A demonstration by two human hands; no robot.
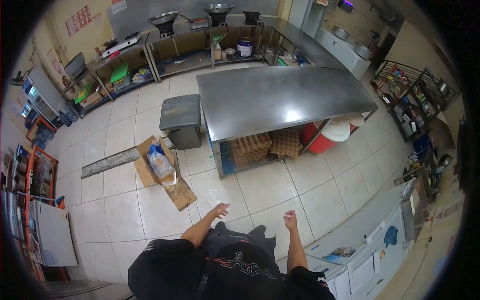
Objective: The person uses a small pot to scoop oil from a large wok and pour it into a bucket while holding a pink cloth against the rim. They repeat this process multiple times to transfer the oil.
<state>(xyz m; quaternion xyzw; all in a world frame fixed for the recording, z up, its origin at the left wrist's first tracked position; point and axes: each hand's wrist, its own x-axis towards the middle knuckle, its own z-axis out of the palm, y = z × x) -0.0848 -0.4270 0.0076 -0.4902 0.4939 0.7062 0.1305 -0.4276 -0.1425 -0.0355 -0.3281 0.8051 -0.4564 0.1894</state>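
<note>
My left hand [220, 210] is held over the tiled floor in front of my body, its fingers stretched out and apart, with nothing in it. To the right, my right hand [290, 219] is raised with the fingers curled; a small pale patch shows at them, too small to make out. Neither hand touches any surface. Nearest to my left hand is an open cardboard box [146, 162] on the floor, with clear and blue plastic bags [161, 165] inside. One brown, stained flap [180, 194] lies out toward me.
Ahead stands a steel table [285, 95], with egg trays [250, 148] and a red bucket [320, 145] below. A grey lidded bin [181, 120] is left of it. A white chest freezer [345, 240] flanks me on the right. Woks [165, 19] sit on the back counter.
</note>
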